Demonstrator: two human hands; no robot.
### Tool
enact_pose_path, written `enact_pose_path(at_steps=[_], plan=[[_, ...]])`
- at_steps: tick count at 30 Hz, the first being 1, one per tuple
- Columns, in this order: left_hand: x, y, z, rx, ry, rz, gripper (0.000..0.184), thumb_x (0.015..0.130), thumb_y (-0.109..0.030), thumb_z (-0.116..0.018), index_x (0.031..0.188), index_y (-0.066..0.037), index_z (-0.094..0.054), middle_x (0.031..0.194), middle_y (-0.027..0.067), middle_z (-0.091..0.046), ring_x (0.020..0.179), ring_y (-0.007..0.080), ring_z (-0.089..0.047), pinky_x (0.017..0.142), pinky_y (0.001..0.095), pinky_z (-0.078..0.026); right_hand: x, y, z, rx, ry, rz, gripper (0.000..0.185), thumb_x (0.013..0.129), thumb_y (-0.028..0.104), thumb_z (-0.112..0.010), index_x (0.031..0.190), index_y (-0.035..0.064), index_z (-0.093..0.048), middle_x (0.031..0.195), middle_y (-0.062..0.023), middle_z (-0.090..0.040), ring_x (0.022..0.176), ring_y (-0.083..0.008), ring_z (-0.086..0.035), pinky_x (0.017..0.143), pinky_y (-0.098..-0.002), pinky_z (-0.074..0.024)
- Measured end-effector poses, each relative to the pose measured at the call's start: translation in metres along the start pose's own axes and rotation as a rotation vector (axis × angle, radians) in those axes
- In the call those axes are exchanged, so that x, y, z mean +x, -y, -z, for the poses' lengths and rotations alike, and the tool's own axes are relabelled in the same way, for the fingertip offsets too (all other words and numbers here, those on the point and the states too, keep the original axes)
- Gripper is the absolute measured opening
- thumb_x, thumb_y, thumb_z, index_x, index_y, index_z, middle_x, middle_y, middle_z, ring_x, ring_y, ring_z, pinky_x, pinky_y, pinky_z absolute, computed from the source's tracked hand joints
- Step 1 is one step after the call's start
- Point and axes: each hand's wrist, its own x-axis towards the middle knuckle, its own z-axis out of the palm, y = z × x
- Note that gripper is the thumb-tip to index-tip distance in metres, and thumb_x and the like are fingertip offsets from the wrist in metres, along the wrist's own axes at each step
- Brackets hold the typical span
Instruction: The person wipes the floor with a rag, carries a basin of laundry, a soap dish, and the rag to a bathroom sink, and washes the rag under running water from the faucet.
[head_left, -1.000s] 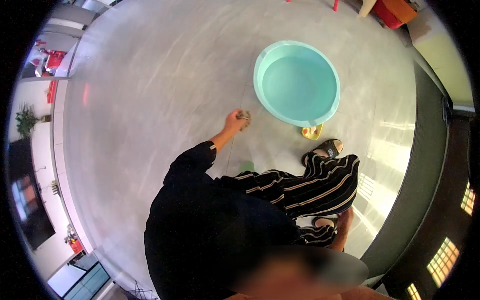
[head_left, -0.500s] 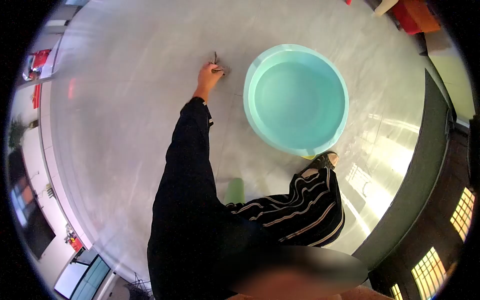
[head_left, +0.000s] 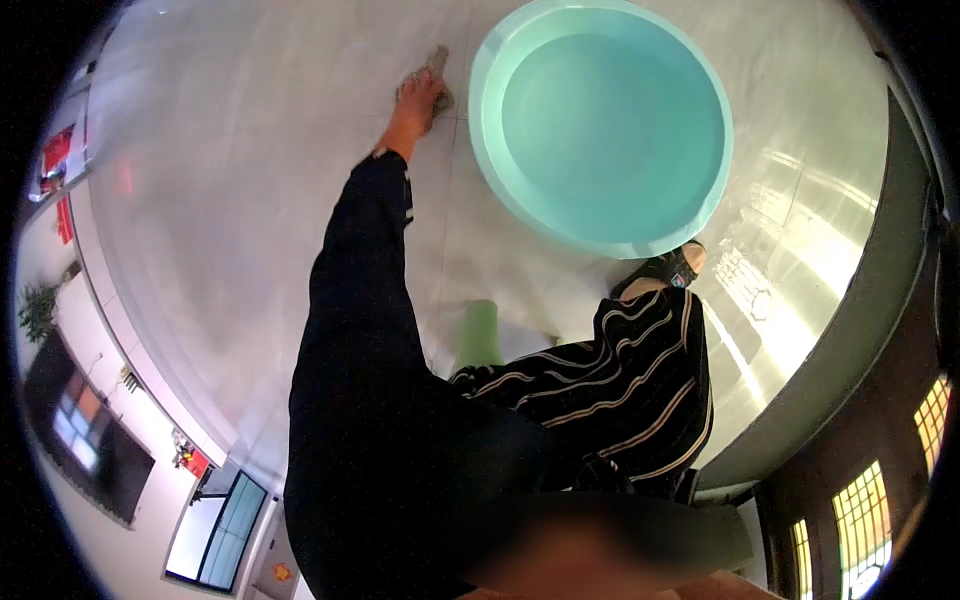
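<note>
My left hand (head_left: pixel 418 98) reaches out across the grey floor in a black sleeve, its fingers curled over a crumpled grey-brown rag (head_left: pixel 439 60). The rag lies against the floor tiles and sticks out past the fingertips on the far side. Just right of that hand, apart from it, stands a large light-turquoise basin (head_left: pixel 484 150). The basin appears to hold water. My right hand does not show.
My foot in a black slipper (head_left: pixel 660 268) is close to the basin's near rim. A light-green rounded object (head_left: pixel 479 332) stands beside my striped trouser leg (head_left: pixel 640 400). Glossy grey floor tiles (head_left: pixel 230 230) spread to the left, and light reflects off them at the right.
The view has shifted, so the basin appears larger and higher. My left hand has turned and now lies flatter over the rag, still left of the basin.
</note>
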Motion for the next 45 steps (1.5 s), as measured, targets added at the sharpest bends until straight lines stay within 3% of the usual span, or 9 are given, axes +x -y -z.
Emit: enact_pose_path(at_steps=[4, 6, 10, 15, 21, 25, 28, 40, 45], plan=[[-0.106, -0.060, -0.013, 0.101, -0.043, 0.022, 0.069, 0.076, 0.000, -0.059, 0.139, -0.014, -0.034, 0.147, 0.0083, -0.024, 0.131, 0.0400, -0.026, 0.107, 0.0490, -0.026, 0.003, 0.016, 0.002, -0.031, 0.020, 0.081, 0.019, 0.089, 0.010, -0.050, 0.105, 0.0040, -0.057, 0.096, -0.0096, -0.062, 0.085, -0.0273, -0.059, 0.075, -0.0395, -0.0475], [-0.147, -0.082, -0.062, -0.090, -0.274, -0.007, 0.058, 0.080, -0.004, -0.055, 0.136, -0.014, -0.039, 0.147, 0.0080, -0.024, 0.128, 0.0392, -0.029, 0.105, 0.0502, -0.028, 0.003, 0.023, 0.006, -0.053, 0.032, 0.126, 0.020, 0.089, 0.010, -0.050, 0.107, 0.0041, -0.057, 0.097, -0.0097, -0.063, 0.086, -0.0275, -0.060, 0.076, -0.0397, -0.0475], [-0.217, -0.162, -0.101, 0.184, -0.036, 0.041, 0.051, 0.082, -0.012, -0.055, 0.132, -0.014, -0.044, 0.141, 0.0071, -0.031, 0.117, 0.0351, -0.036, 0.096, 0.0491, -0.037, 0.003, 0.037, 0.022, -0.110, 0.037, 0.230, 0.023, 0.089, 0.009, -0.050, 0.110, 0.0041, -0.057, 0.099, -0.0099, -0.063, 0.088, -0.0281, -0.060, 0.078, -0.0400, -0.0474], [-0.251, -0.250, -0.075, -0.094, -0.081, -0.088, 0.038, 0.078, -0.010, -0.058, 0.116, -0.011, -0.052, 0.123, 0.0057, -0.042, 0.111, 0.0302, -0.040, 0.090, 0.0418, -0.042, 0.000, 0.046, 0.061, -0.258, -0.006, 0.387, 0.027, 0.089, 0.009, -0.050, 0.114, 0.0041, -0.057, 0.103, -0.0101, -0.064, 0.091, -0.0288, -0.061, 0.080, -0.0405, -0.0474], [-0.213, -0.299, -0.095, -0.077, -0.084, -0.405, 0.021, 0.081, -0.006, -0.052, 0.101, -0.007, -0.058, 0.112, 0.0101, -0.050, 0.104, 0.0310, -0.049, 0.085, 0.0383, -0.044, -0.098, 0.083, 0.056, -0.526, -0.102, 0.630, 0.031, 0.089, 0.007, -0.051, 0.119, 0.0042, -0.056, 0.109, -0.0140, -0.063, 0.100, -0.0235, -0.060, 0.083, -0.0332, -0.0466], [-0.194, -0.313, -0.100, -0.173, -0.050, -0.324, 0.017, 0.082, -0.009, -0.052, 0.097, -0.006, -0.060, 0.100, 0.0145, -0.060, 0.095, 0.0329, -0.056, 0.080, 0.0419, -0.047, -0.091, 0.042, 0.075, -0.531, 0.003, 0.733, 0.033, 0.087, 0.008, -0.051, 0.119, 0.0056, -0.055, 0.105, -0.0185, -0.063, 0.094, -0.0295, -0.063, 0.080, -0.0352, -0.0485], [-0.182, -0.305, -0.088, -0.349, 0.274, -0.251, 0.022, 0.079, -0.012, -0.058, 0.100, -0.004, -0.061, 0.090, 0.0156, -0.064, 0.085, 0.0347, -0.061, 0.074, 0.0427, -0.049, -0.113, 0.055, 0.067, -0.725, -0.018, 0.763, 0.034, 0.085, 0.007, -0.052, 0.119, 0.0055, -0.054, 0.099, -0.0204, -0.063, 0.087, -0.0329, -0.062, 0.078, -0.0352, -0.0483], [-0.131, -0.506, 0.062, -0.806, -0.186, -0.448, 0.052, 0.068, -0.019, -0.075, 0.115, -0.005, -0.059, 0.097, 0.0150, -0.066, 0.086, 0.0241, -0.063, 0.077, 0.0327, -0.050, -0.138, 0.062, 0.141, -0.209, 0.054, 0.863, 0.047, 0.081, -0.003, -0.055, 0.127, 0.0000, -0.047, 0.109, -0.0132, -0.062, 0.097, -0.0214, -0.059, 0.083, -0.0309, -0.0460], [-0.068, -0.552, 0.067, -0.671, -0.266, -0.539, 0.042, 0.068, -0.011, -0.071, 0.108, -0.003, -0.059, 0.099, 0.0180, -0.063, 0.092, 0.0315, -0.061, 0.081, 0.0391, -0.047, -0.140, 0.050, 0.156, -0.245, 0.052, 0.845, 0.049, 0.079, -0.005, -0.055, 0.127, -0.0007, -0.047, 0.107, -0.0146, -0.062, 0.096, -0.0224, -0.059, 0.085, -0.0316, -0.0448]])
